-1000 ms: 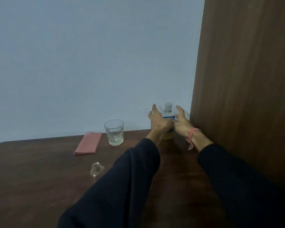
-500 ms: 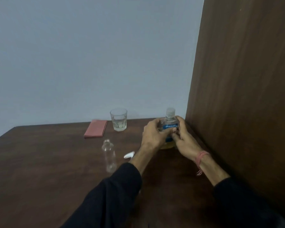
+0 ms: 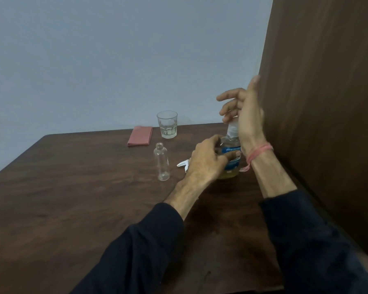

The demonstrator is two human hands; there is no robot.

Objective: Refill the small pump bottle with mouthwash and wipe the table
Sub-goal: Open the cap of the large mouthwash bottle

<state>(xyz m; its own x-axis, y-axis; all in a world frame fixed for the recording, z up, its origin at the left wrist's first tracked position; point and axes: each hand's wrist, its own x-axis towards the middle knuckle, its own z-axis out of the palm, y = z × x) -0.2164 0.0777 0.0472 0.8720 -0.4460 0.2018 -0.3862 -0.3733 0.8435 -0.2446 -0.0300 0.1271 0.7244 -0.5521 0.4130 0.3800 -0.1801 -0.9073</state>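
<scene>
The mouthwash bottle [image 3: 231, 160], clear with a blue label and yellowish liquid, stands on the dark wooden table [image 3: 72, 198] near its right side. My left hand [image 3: 208, 160] grips its body. My right hand [image 3: 242, 115] is raised over its white cap [image 3: 232, 128] with fingers spread and loosely bent; whether they touch the cap I cannot tell. The small clear bottle [image 3: 162, 161] stands upright and uncapped just left of my left hand. Its white pump head [image 3: 182, 164] lies on the table beside it, partly hidden by my left hand.
A folded pink cloth [image 3: 140, 136] lies at the table's far edge, with a drinking glass [image 3: 167, 124] holding a little clear liquid to its right. A tall brown wooden panel [image 3: 327, 102] rises along the table's right side. A pale wall is behind.
Both hands drew the mouthwash bottle nearer to me from the far corner. My right hand has since left the bottle's body and risen above its cap; my left hand keeps its grip.
</scene>
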